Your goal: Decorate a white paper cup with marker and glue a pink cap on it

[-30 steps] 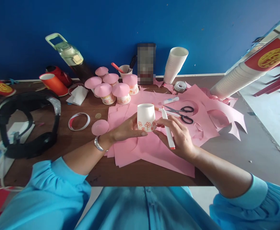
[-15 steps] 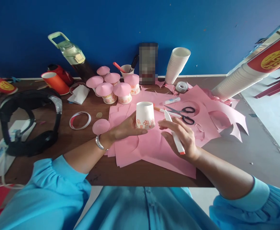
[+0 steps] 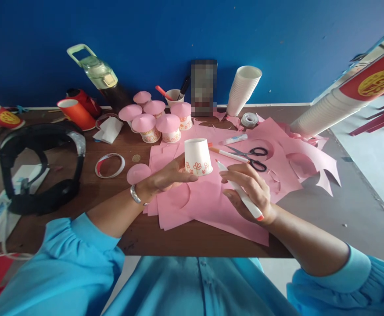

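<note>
While the left hand (image 3: 168, 175) curls its fingers and thumb about a white cup (image 3: 196, 151), the right hand (image 3: 253, 188) pinches a marker (image 3: 250, 205) with bent fingers. The cup is upside down and leans slightly, its wider rim lowest, held above the pink paper (image 3: 224, 219) in front of the person. Orange-red flowers run along the band near that rim. The marker slants, its coloured tip pointing at the cup, just beside it but apart. A bracelet (image 3: 134, 194) circles the left wrist. The paper lies in overlapping sheets on the brown surface (image 3: 129, 241), with cut scraps towards the right. On the sheets beyond the right hand are scissors (image 3: 248, 155), a second marker (image 3: 229, 154) and a glue stick (image 3: 235, 139). Farther back stand six small cups with pink cone tops (image 3: 168, 123), clustered to the left of the paper. Behind them, near the wall, a pen cup (image 3: 174, 100) holds pens. A loose pink disc (image 3: 138, 174) lies by the left wrist, and a white ring (image 3: 123, 165) lies to its left. A cup stack (image 3: 242, 91) rises near the wall, behind a tape roll (image 3: 245, 121).
</note>
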A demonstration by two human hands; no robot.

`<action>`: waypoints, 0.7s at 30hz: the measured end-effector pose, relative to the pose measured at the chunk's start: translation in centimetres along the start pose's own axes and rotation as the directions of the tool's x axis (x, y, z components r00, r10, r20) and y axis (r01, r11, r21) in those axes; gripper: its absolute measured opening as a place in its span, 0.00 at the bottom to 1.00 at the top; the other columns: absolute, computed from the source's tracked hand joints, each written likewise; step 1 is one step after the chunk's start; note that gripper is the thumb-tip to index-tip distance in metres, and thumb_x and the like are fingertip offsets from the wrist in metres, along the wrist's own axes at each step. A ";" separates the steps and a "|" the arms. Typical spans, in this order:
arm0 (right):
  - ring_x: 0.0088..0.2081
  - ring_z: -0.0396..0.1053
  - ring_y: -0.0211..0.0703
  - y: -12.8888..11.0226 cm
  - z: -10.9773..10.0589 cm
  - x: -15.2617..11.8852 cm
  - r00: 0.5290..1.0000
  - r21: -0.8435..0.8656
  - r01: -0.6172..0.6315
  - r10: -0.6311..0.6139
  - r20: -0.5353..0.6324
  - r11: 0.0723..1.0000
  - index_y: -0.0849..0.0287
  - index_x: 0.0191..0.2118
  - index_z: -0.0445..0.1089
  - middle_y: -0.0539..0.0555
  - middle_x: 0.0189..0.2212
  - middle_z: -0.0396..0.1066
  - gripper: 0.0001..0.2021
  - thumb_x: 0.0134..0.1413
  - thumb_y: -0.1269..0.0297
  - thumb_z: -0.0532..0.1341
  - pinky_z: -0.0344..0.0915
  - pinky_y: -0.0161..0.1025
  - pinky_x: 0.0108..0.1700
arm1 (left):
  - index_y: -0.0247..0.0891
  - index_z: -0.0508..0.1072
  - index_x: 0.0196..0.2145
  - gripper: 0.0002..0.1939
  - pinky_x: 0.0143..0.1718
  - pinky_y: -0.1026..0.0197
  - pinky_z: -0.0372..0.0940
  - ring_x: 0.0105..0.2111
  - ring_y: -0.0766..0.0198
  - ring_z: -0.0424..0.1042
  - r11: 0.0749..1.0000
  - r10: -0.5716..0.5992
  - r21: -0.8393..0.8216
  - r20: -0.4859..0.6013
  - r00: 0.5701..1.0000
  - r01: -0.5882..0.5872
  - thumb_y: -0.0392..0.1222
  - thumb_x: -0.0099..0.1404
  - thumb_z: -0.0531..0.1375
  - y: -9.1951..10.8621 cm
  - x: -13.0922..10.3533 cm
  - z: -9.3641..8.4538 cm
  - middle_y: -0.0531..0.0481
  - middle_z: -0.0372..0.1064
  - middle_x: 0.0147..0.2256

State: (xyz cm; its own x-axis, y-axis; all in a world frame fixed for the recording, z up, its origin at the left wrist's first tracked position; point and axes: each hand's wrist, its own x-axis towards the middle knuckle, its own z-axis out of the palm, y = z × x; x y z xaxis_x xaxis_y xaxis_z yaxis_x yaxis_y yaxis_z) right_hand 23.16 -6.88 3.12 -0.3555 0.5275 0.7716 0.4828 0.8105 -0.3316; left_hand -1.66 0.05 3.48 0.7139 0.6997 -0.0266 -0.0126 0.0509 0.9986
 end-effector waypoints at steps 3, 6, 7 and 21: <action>0.38 0.76 0.48 0.0 0.0 -0.2 0.999 -0.060 -0.032 0.032 0.000 0.998 0.49 0.65 0.66 0.56 0.41 0.73 0.19 0.73 0.63 0.59 0.77 0.45 0.38 | 0.51 0.78 0.56 0.27 0.66 0.33 0.67 0.62 0.40 0.74 0.999 0.018 -0.046 0.032 0.999 -0.016 0.61 0.62 0.72 0.2 0.1 0.1 0.46 0.78 0.57; 0.40 0.76 0.48 0.0 0.1 -0.3 0.999 -0.056 -0.048 0.048 -0.009 0.997 0.48 0.65 0.66 0.56 0.42 0.73 0.19 0.73 0.65 0.59 0.78 0.46 0.39 | 0.52 0.74 0.63 0.33 0.70 0.33 0.63 0.69 0.39 0.67 0.999 0.048 -0.013 -0.006 0.999 -0.048 0.55 0.62 0.73 0.1 0.3 0.3 0.45 0.72 0.64; 0.39 0.76 0.48 0.0 0.2 -0.3 0.999 -0.046 -0.050 0.050 -0.015 0.998 0.49 0.66 0.65 0.56 0.42 0.73 0.20 0.73 0.65 0.59 0.78 0.46 0.39 | 0.53 0.73 0.64 0.34 0.70 0.34 0.63 0.70 0.39 0.65 0.998 0.066 0.003 -0.030 0.997 -0.066 0.54 0.62 0.73 0.0 0.4 0.3 0.46 0.71 0.65; 0.41 0.77 0.50 0.2 1.2 -0.3 0.978 -0.089 -0.207 0.208 0.010 0.974 0.51 0.69 0.57 0.58 0.47 0.75 0.26 0.70 0.68 0.61 0.77 0.46 0.37 | 0.47 0.75 0.56 0.30 0.69 0.35 0.64 0.66 0.39 0.71 0.996 0.076 -0.041 -0.117 0.990 -0.082 0.52 0.59 0.75 -1.5 0.3 -0.4 0.44 0.76 0.60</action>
State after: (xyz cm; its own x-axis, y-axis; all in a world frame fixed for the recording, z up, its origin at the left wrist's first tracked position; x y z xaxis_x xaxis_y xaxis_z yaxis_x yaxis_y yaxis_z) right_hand 22.41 -6.55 2.13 -0.2553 0.6874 0.6799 0.6152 0.6580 -0.4342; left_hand -1.72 0.50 1.94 0.6242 0.7800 0.0445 -0.0997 0.0231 0.9947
